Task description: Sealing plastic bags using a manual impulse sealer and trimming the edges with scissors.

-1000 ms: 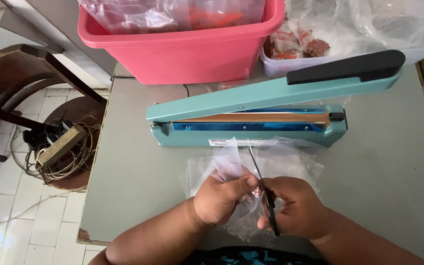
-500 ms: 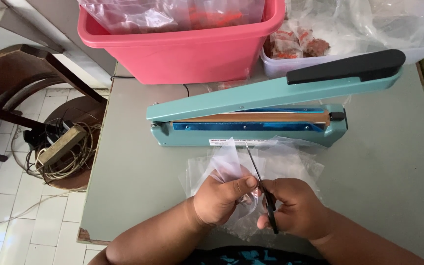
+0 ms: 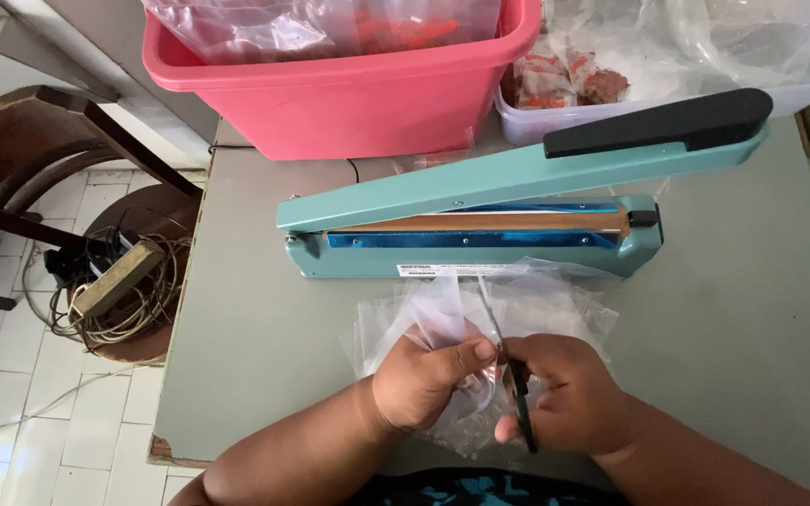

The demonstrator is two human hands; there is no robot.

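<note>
Left hand [image 3: 424,379] pinches clear crinkly plastic bag [image 3: 442,309] at grey desk's [image 3: 255,337] near edge, grip closed. Right hand [image 3: 564,394] closed round black-handled scissors [image 3: 508,361], blades at the bag. Teal bar-shaped heat sealer [image 3: 480,215] just behind.

Table [image 3: 264,309]: sealer [image 3: 480,220] across the middle. Behind it, tub [image 3: 349,94] at left, tray [image 3: 555,122] at right, each holding bags. Before the sealer, 1 plastic bag [image 3: 442,309], with left hand [image 3: 428,379] on it and right hand [image 3: 569,398] just beside, scissors [image 3: 516,384] in the right. Left of the table, on the floor: chair [image 3: 39,159], stool [image 3: 157,211] bearing cables [image 3: 110,314].
</note>
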